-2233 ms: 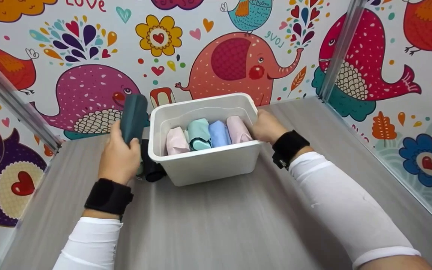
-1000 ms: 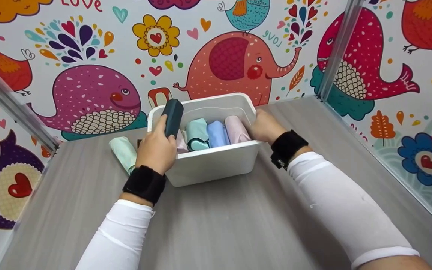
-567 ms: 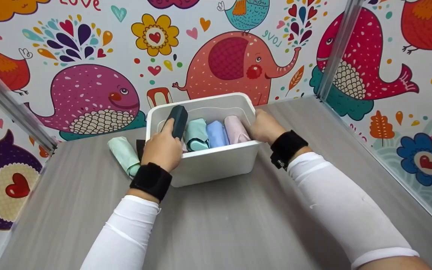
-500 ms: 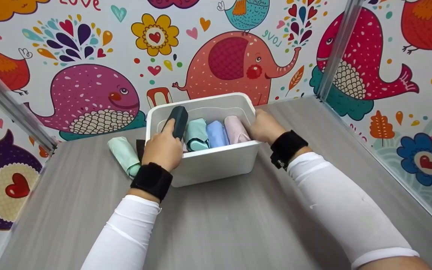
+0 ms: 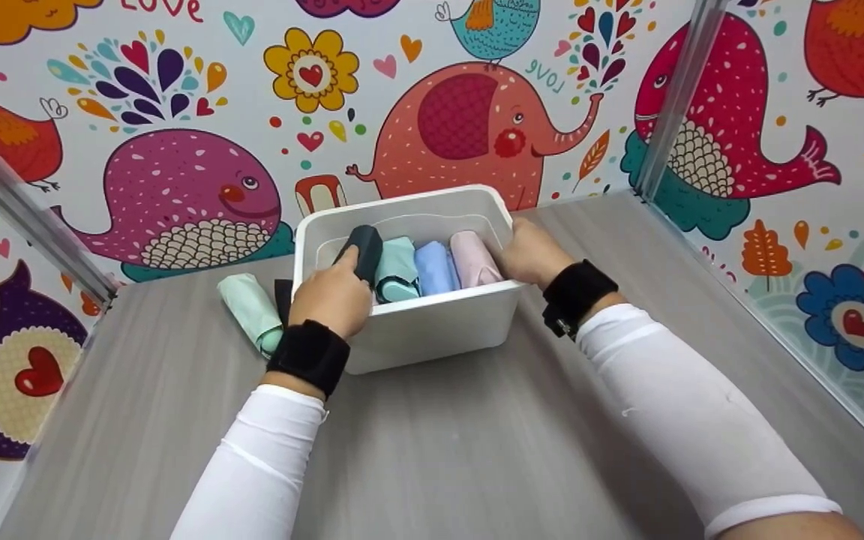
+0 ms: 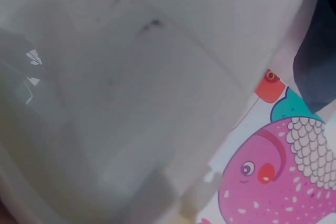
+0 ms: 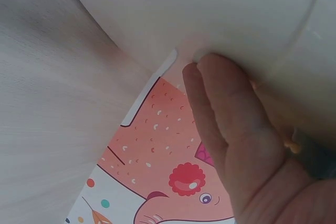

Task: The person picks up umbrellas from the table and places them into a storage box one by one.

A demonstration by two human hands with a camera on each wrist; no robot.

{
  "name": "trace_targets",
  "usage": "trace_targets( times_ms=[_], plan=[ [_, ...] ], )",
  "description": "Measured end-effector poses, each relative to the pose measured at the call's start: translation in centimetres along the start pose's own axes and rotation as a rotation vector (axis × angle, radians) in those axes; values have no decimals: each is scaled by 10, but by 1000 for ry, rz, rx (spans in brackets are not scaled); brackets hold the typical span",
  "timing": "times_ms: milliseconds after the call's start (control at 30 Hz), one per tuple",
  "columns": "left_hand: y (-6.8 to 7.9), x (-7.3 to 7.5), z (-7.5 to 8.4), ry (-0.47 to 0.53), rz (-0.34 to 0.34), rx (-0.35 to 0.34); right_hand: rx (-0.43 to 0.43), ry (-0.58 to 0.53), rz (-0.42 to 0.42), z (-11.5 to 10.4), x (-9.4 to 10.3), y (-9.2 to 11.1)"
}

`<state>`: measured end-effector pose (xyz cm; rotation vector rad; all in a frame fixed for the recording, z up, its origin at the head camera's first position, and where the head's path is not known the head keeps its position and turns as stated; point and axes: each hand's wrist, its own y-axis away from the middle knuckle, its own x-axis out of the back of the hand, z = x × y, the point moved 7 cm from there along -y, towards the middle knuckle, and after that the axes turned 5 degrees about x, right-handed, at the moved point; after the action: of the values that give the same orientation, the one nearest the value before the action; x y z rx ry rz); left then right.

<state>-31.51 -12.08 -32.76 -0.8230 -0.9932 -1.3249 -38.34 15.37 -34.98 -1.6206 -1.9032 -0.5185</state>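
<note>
In the head view my left hand [image 5: 331,296] holds a dark green folded umbrella [image 5: 369,251] inside the left end of a white plastic bin [image 5: 439,330]. The index finger lies along its upper side. Beside it in the bin stand a mint green folded umbrella [image 5: 398,262], a blue one [image 5: 436,266] and a pink one [image 5: 475,259]. My right hand [image 5: 533,253] grips the bin's right rim. In the right wrist view that hand's fingers [image 7: 231,108] lie against the outer wall. The left wrist view shows mostly pale bin wall [image 6: 131,103]; no fingers are recognisable there.
A pale green folded umbrella [image 5: 248,304] lies on the grey table [image 5: 432,450] left of the bin. A black item [image 5: 283,296] next to it is mostly hidden behind my left hand. Walls with printed animals [image 5: 192,195] enclose the table's back and sides.
My left hand has carried the dark green umbrella rightward over the bin's left rim and lowered it inside, covering a pale pink roll. The right hand has stayed on the rim.
</note>
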Motion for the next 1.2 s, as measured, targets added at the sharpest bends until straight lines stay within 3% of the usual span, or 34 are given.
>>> trace_targets(
  times_ms=[300, 667, 933, 1200],
  plan=[
    [6, -11, 7, -100, -67, -57, -36, -11, -14, 1, 0, 1],
    [12, -15, 8, -158, -86, -88, -37, -19, -17, 1, -1, 1],
    [12, -13, 5, -100, -7, -75, -47, -24, -14, 1, 0, 2],
    [13, 11, -14, 172, 186, -103, -41, 5, -13, 1, 1, 3]
  ],
)
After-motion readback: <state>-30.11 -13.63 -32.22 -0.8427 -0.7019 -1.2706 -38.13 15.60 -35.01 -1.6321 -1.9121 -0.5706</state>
